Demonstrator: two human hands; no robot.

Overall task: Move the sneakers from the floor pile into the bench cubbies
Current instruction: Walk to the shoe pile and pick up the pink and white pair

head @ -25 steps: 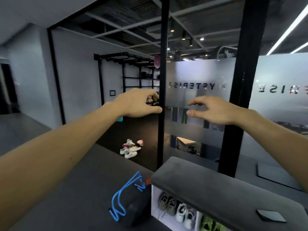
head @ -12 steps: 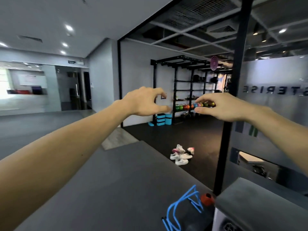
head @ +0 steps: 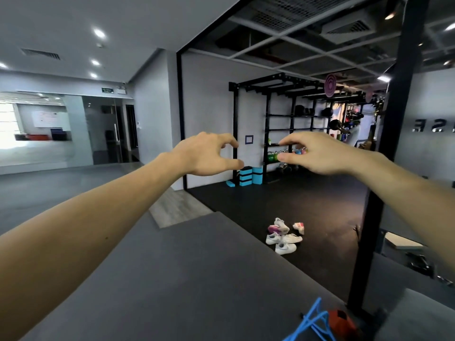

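A small pile of sneakers (head: 284,236), mostly white with some pink, lies on the black gym floor a few steps ahead, right of centre. My left hand (head: 206,156) and my right hand (head: 317,153) are stretched out in front of me at chest height, well above the pile. Both hold nothing, fingers loosely curled with thumb and forefinger apart. Only a grey padded corner of the bench (head: 426,316) shows at the bottom right; its cubbies are out of view.
A black post (head: 384,168) with a frosted glass wall stands on the right. At the bottom edge sit a dark bag with blue straps (head: 312,326) and an orange ball (head: 341,321). A rack (head: 290,129) with kettlebells and blue blocks (head: 248,175) lines the far wall.
My view has swung left, away from the bench, so the cubbies have left the frame and the sneaker pile sits closer to centre. Both empty hands stay raised.
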